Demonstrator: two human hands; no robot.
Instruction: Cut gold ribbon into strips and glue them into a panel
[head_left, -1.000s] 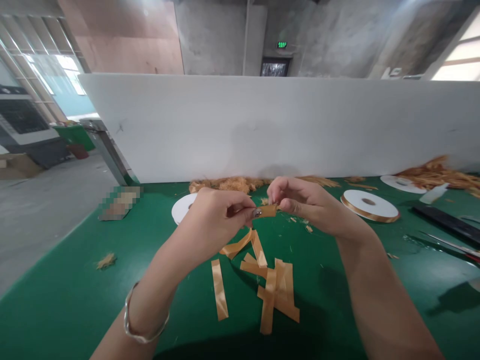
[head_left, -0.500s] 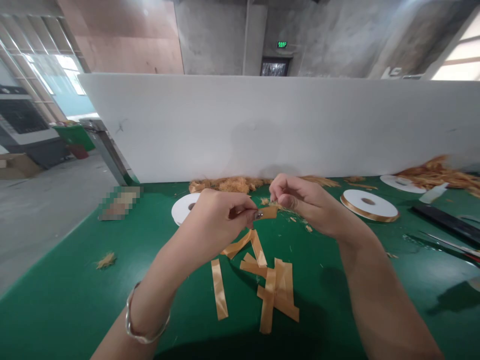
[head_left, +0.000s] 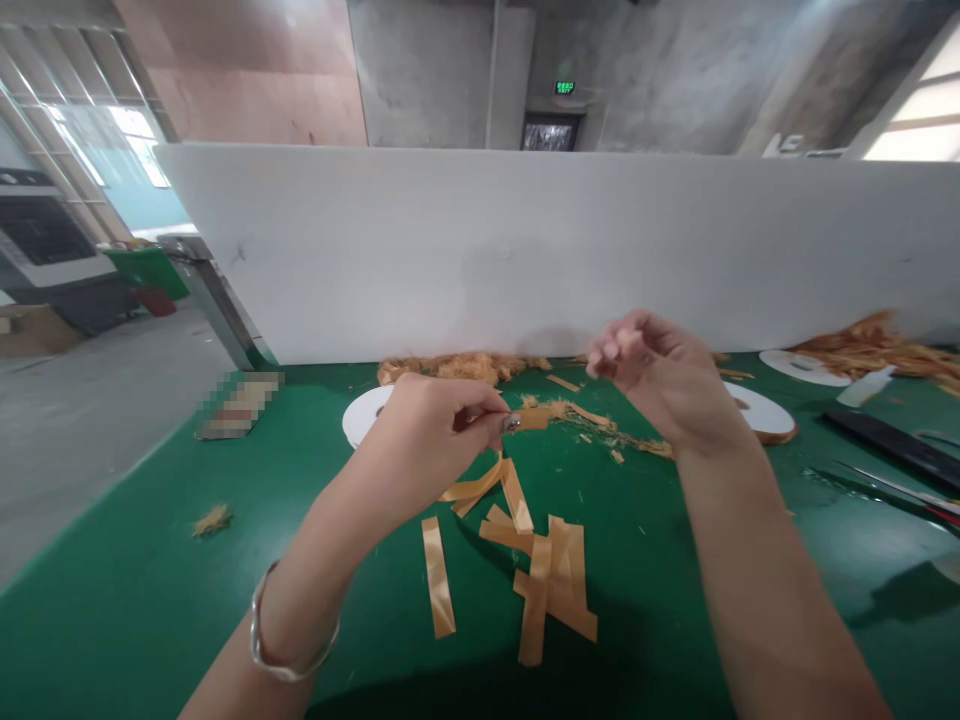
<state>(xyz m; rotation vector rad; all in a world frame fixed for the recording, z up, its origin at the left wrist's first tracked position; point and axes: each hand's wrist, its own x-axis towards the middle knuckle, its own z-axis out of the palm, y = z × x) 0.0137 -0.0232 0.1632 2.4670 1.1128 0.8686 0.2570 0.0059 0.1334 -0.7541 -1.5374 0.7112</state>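
Note:
My left hand (head_left: 446, 425) pinches one end of a short piece of golden-orange ribbon (head_left: 534, 418); its other end sticks out to the right, frayed where loose threads show. Up and to the right, apart from the ribbon, my right hand (head_left: 652, 370) is raised with bent fingers. Motion blurs those fingers, so whether they hold a thread cannot be seen. Below the left hand lie cut ribbon strips, one (head_left: 439, 578) by itself and several overlapping in a pile (head_left: 551, 590). Pulled threads (head_left: 600, 420) lie on the green table (head_left: 315, 560) between the hands.
A white ribbon spool (head_left: 358, 418) is partly behind my left hand, another (head_left: 765, 412) partly behind my right. Fluffy thread heaps (head_left: 472, 368) line the white board (head_left: 420, 250). On the right are a ribbon bundle (head_left: 877, 345), a small bottle (head_left: 866, 386) and a black case (head_left: 900, 445).
My right hand has moved up and right, away from the ribbon's frayed end, uncovering threads on the table. The left hand has stayed nearly still, keeping its pinch on the ribbon.

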